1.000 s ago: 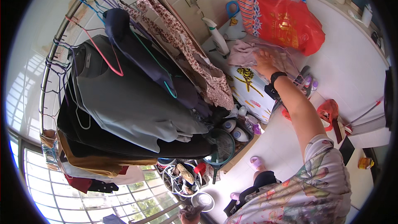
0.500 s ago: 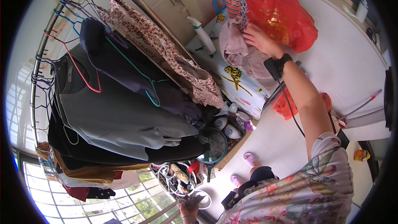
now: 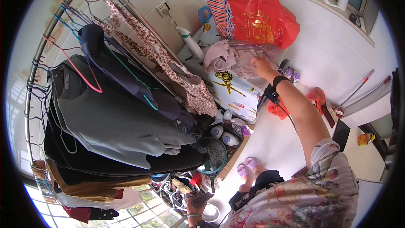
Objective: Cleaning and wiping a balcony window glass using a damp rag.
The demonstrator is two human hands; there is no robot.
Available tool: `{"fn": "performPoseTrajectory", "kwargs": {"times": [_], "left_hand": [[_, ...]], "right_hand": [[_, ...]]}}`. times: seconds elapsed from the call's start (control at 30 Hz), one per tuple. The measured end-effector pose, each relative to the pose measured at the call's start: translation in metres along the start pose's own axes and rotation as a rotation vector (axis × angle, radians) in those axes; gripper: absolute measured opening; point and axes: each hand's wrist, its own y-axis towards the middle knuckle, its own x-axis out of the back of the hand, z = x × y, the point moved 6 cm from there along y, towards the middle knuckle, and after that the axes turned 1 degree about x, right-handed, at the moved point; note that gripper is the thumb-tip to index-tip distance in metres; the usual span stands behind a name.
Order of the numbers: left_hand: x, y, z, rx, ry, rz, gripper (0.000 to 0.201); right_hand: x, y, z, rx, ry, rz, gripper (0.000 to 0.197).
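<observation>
At the upper right of centre, my right hand [image 3: 262,66] has its fingers curled closed on a mauve cloth [image 3: 221,57], which lies bunched on top of a box-like thing under a white cover with yellow and black prints [image 3: 232,95]. Just behind the cloth sits a shiny red plastic bag [image 3: 261,19], beside a striped, patterned fabric [image 3: 220,12]. Low in the picture, my left hand [image 3: 195,206] is closed round a small dark cloth [image 3: 201,196], near a round white drying rack [image 3: 173,192].
Clothes on hangers, among them a grey top [image 3: 109,109] and a floral dress [image 3: 198,93], fill the left on a metal rail [image 3: 31,101]. A green strainer-like pan [image 3: 212,154] and bottles [image 3: 230,138] stand below. A spray bottle [image 3: 190,44] is beside the covered box.
My right hand has moved from beside the red bag to the near right part of the mauve cloth, and its fingers have closed. My left hand with the dark cloth has risen slightly.
</observation>
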Motion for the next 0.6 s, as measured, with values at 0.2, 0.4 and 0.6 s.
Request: {"fn": "performPoseTrajectory", "kwargs": {"times": [0.2,0.4,0.6], "left_hand": [[0.012,-0.001,-0.012,0.066,-0.091,0.112,0.043],[0.026,-0.016,-0.027,-0.015,0.084,0.044,0.047],[0.051,0.004,-0.046,-0.014,-0.009,0.078,0.049]], "right_hand": [[-0.028,-0.038,0.022,0.106,-0.429,0.037,0.028],[0.001,-0.012,0.000,-0.283,0.025,-0.225,0.023],[0.070,-0.002,0.005,-0.409,0.666,-0.426,0.037]]}}
